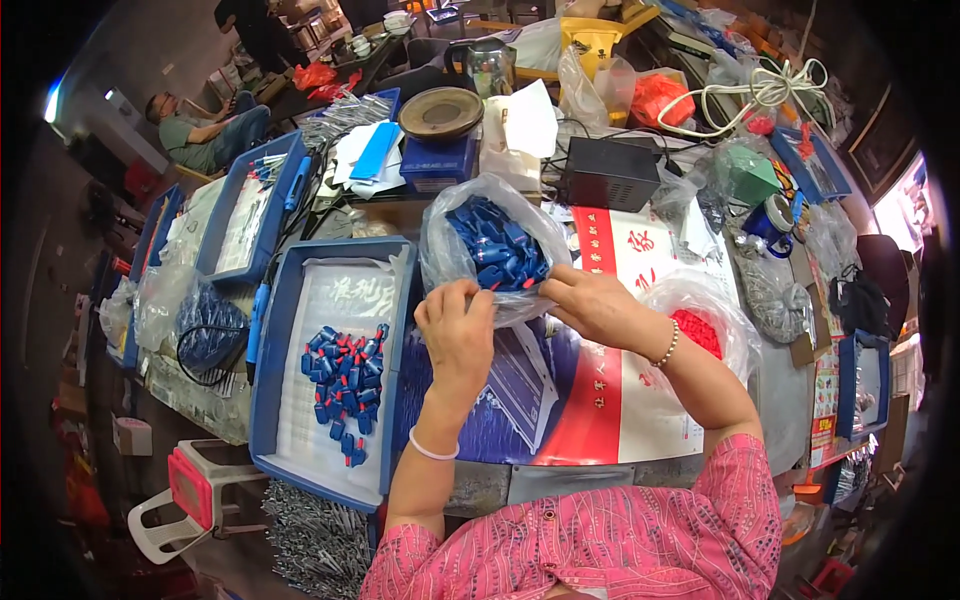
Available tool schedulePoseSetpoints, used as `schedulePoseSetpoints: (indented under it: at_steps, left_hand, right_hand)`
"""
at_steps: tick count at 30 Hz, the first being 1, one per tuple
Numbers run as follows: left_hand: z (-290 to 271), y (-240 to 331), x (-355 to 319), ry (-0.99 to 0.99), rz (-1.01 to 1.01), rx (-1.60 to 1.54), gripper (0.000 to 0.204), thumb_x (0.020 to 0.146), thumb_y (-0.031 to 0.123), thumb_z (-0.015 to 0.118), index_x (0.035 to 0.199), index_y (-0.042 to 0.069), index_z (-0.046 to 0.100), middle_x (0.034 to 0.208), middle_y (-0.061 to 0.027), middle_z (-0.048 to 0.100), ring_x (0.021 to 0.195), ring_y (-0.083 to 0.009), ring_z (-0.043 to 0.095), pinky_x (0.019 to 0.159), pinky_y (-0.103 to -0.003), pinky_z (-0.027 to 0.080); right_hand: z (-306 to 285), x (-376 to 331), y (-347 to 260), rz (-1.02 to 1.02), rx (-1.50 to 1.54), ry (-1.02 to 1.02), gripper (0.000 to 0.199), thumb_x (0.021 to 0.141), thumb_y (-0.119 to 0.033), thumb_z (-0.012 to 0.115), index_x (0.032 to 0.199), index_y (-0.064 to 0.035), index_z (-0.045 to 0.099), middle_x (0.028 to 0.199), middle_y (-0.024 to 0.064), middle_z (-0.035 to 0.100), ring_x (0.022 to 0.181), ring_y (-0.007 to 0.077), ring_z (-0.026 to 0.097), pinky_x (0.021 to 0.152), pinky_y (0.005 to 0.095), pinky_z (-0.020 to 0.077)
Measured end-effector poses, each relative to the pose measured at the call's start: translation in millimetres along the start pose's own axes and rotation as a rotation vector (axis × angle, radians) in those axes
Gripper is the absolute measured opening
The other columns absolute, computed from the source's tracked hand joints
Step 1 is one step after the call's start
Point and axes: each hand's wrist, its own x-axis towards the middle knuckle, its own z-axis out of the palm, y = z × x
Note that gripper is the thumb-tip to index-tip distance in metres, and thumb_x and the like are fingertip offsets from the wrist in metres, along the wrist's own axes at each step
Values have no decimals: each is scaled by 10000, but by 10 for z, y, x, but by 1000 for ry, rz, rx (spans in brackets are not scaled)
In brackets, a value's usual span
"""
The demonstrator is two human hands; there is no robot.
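A clear plastic bag stands open at the middle of the table, full of small dark blue plastic parts, a few with red bits. My left hand pinches the near left part of its rim. With closed fingers, my right hand grips the near right part. Left of the bag is a blue tray lined with white paper. Small blue parts with red pieces lie heaped on that paper. Beyond my right wrist sits another clear bag holding small red pieces.
Behind the bag are a scale with a round plate, a black box and a glass jar. More blue trays stand at the left. A plastic stool is below left. Another person sits at the far left.
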Motion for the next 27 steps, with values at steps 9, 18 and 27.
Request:
schedulePoseSetpoints:
  at_steps: [9, 18, 27]
  left_hand:
    - [-104, 63, -15, 54, -14, -75, 203, 739, 77, 635, 940, 60, 615, 1020, -114, 547, 1003, -280, 492, 874, -407, 330]
    - [-402, 277, -497, 75, -335, -755, 143, 843, 4, 568, 982, -30, 571, 955, -86, 578, 857, -132, 571, 737, -233, 449]
    - [-95, 543, -665, -305, -717, -1518, 305, 916, 98, 490, 1195, -24, 472, 1082, -83, 546, 871, -108, 567, 745, -224, 469]
  right_hand:
    - [-177, 579, -115, -45, 138, 297, 238, 796, -129, 587, 1020, -62, 541, 926, 126, 577, 786, 329, 579, 656, 398, 466]
    - [-131, 413, -106, 17, 19, 371, 209, 753, -92, 628, 939, -26, 558, 869, 128, 590, 768, 309, 583, 666, 374, 474]
    - [2, -353, -478, 184, 301, 586, 248, 728, 19, 666, 959, -7, 579, 863, 90, 601, 664, 171, 576, 577, 262, 472]
